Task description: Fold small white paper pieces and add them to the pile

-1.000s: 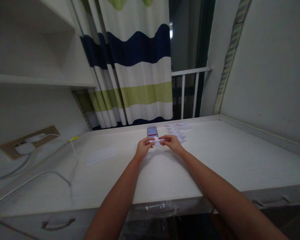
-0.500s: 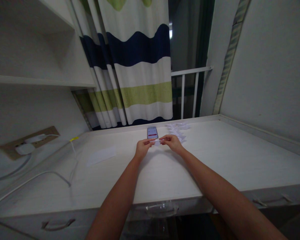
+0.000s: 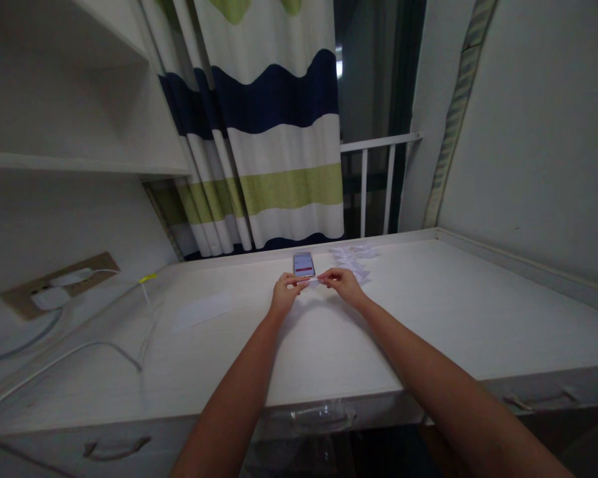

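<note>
A small piece of white paper (image 3: 313,281) is stretched between my two hands, just above the desk. My left hand (image 3: 285,292) pinches its left end between thumb and fingers. At its right end, my right hand (image 3: 342,284) is closed on it with the fingertips. The paper looks thin and folded, though its exact shape is too small to make out. Right behind it lies a phone (image 3: 303,264) with a lit screen. A cluster of folded white paper pieces (image 3: 351,255) rests behind my right hand, partly covered by it.
On the white desk (image 3: 428,318) a flat sheet of paper (image 3: 202,311) lies to the left. A white cable (image 3: 99,344) runs along the left side near a wall socket with plugs (image 3: 54,292). A curtain (image 3: 289,153) hangs behind the desk's raised back edge.
Both hands stay nearly in place with the paper between them. The paper's hanging part shows less now, and the left-hand fingers have shifted slightly.
</note>
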Available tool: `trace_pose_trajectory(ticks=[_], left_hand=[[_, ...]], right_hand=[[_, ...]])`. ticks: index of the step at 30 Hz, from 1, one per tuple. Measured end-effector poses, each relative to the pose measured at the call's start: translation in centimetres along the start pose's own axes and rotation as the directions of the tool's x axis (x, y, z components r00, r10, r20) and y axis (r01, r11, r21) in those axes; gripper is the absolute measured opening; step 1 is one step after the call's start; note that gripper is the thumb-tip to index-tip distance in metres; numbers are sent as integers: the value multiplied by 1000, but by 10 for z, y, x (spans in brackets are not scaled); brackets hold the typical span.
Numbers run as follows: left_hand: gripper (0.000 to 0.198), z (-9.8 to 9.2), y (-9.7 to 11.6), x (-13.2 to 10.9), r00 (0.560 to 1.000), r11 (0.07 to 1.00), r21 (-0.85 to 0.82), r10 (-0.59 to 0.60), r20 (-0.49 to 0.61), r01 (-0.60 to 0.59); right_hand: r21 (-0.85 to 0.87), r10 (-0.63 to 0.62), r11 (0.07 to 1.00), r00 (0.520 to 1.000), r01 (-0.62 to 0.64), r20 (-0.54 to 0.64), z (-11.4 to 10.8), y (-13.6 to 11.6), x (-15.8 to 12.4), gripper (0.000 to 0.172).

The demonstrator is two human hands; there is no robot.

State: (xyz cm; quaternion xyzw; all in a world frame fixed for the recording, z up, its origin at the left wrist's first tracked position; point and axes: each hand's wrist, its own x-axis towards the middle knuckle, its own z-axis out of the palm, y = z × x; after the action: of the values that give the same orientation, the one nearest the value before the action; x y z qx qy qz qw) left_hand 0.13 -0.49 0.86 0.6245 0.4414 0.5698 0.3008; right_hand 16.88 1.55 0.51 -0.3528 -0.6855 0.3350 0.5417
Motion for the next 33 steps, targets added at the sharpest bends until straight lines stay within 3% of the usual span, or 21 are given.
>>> trace_pose_trajectory(ticks=[2,5,12,26,33], left_hand=[[19,-1,-1,0,998,998,31,60,-8,-60],[18,-3,0,-1,997,998,33,50,57,-52],[21,0,0,-3,990,998,43,30,141,-36],[25,3,-1,-3,991,996,-47,-66,117,72],[24,2,-1,-1,993,991,-108,-71,98,81]], right_hand=[[-36,-47,998,999,46,-18,0,1,-1,15],[-62,-95,994,995,94,-15,0,0,-2,18],[-97,-59,993,995,67,83,4,-7,-6,19],[-121,-53,991,995,64,89,6,-3,-5,17],[-21,-34,999,994,36,105,8,-5,-5,22]])
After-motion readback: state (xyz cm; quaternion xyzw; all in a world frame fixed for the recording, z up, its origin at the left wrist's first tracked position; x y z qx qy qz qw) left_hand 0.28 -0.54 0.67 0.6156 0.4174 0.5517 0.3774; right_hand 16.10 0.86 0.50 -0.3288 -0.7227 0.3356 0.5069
